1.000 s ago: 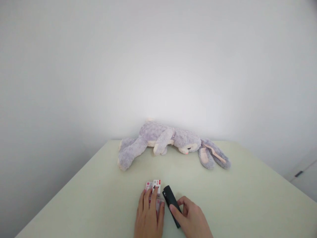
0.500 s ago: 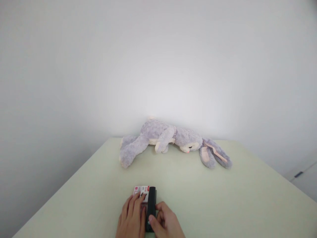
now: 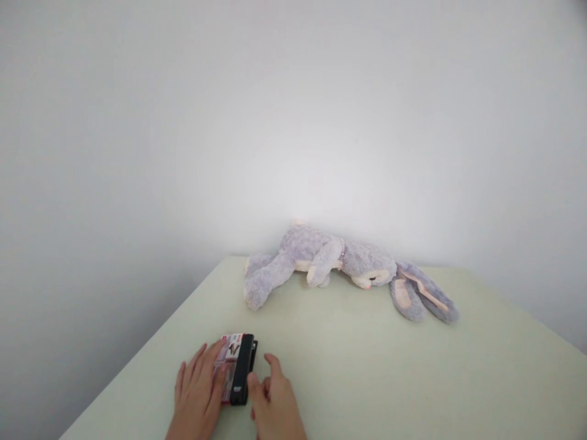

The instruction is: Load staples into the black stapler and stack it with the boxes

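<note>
Both hands [image 3: 197, 397] w/ black case [image 3: 242, 369] nr table's [image 3: 367, 379] left edge

a pale green tabletop [image 3: 367, 379] carries a black bar-shaped device [image 3: 242, 376] and a stack of cards [image 3: 228, 360] between and under the hands, and a grey plush rabbit [image 3: 343, 269] lies on its side well beyond them, at the far edge.

A plain room at home, seen from where I sit. A pale green table [image 3: 413, 366] stands against a bare white wall [image 3: 293, 122]. At my 12 o'clock a grey plush rabbit [image 3: 339, 266] lies on its side along the table's far edge, touching the wall.
</note>
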Available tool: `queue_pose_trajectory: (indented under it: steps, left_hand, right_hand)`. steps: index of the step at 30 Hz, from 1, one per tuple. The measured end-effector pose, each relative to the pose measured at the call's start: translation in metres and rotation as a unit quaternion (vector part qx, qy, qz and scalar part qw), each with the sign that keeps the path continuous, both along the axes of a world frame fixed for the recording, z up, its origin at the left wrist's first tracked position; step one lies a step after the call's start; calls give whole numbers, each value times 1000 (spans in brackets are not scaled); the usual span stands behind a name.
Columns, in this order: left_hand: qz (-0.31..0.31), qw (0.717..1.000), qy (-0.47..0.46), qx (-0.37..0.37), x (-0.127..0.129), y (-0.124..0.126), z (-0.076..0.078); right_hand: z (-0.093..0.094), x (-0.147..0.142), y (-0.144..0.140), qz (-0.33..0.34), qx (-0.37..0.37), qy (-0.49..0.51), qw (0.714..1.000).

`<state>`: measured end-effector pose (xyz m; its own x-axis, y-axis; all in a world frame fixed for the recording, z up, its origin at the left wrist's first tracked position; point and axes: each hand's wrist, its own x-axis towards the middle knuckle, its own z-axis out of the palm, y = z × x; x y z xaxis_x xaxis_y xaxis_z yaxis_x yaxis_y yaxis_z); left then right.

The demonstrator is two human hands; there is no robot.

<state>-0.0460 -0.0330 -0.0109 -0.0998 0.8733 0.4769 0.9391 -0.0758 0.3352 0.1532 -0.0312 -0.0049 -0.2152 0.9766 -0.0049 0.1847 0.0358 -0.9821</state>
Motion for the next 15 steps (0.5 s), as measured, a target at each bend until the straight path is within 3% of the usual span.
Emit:
queue_pose_trajectory:
  steps: [2,4,7,9,12,15]
  left_hand:
    - [15,998,-23,62,18,-10,10]
    - [-6,993,-54,106,53,-18,14]
    - [-180,983,3,44,124,-20,4]
    - [-235,971,51,5,166,-15,-11]
    - [-234,967,98,-28,202,-6,-30]
    - [-227,966,119,-36,207,-2,-41]
  right_hand:
    - [-5,35,-5,-93,36,-84,992]
    - [-12,84,-10,-139,100,-165,971]
    - [-24,161,-20,-141,184,-314,921]
    - [-30,200,-27,-119,179,-404,889]
    - [-38,228,-35,-71,186,-476,857]
    - [-46,229,-36,-78,212,-501,835]
